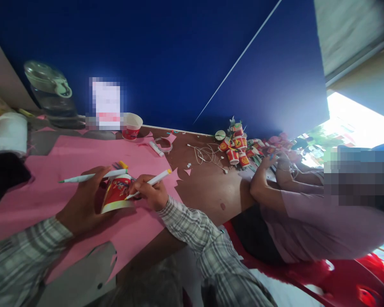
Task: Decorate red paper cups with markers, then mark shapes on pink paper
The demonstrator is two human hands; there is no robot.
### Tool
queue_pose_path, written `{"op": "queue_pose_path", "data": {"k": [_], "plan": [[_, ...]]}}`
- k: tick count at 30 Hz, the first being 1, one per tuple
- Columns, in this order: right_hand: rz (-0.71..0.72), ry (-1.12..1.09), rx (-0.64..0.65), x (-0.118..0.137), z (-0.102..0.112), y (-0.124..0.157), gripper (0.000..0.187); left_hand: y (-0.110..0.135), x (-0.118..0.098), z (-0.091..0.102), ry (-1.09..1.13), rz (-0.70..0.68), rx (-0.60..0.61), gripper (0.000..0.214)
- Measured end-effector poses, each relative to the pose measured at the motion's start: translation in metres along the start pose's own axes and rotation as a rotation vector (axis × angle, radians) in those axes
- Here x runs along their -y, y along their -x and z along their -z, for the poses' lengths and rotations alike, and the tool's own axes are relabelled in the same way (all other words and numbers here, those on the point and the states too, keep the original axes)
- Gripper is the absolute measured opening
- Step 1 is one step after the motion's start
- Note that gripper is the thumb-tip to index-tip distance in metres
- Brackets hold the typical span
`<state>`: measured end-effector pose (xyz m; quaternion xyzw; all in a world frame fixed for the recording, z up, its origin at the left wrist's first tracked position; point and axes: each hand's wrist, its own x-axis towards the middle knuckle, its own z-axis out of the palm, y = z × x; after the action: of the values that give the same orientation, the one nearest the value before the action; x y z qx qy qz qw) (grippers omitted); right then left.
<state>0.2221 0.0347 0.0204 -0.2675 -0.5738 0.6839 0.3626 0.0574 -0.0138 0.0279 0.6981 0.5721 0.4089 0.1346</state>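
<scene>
My left hand is wrapped around a red paper cup with a printed pattern, its pale rim pointing down towards me. A white marker with a green tip also lies across the fingers of that hand. In my right hand is a white felt-tip pen with a yellow end, and its tip meets the side of the cup. Just behind the cup, a yellow cap or pen end shows. Pink paper covers the table beneath both hands.
Behind the paper stand another paper cup and a clear water bottle. A glue stick lies beside a tape ring. White earphones and stacked red cups sit further right. A co-worker sits at the right.
</scene>
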Motion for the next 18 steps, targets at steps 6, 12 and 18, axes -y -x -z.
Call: {"op": "queue_pose_path", "data": {"k": [6,12,18], "plan": [[0.031,0.016,0.008,0.002,0.0003,-0.0005,0.024,0.0007,-0.0003,0.0003,0.044,0.027,0.012,0.074],[0.027,0.013,0.008,0.0042,-0.0014,-0.001,0.023,0.0011,0.0,0.0002,0.03,0.036,0.016,0.072],[0.033,0.086,-0.009,0.0093,-0.0056,0.0006,0.019,0.0004,-0.0014,0.0006,-0.019,0.018,0.002,0.067]]}}
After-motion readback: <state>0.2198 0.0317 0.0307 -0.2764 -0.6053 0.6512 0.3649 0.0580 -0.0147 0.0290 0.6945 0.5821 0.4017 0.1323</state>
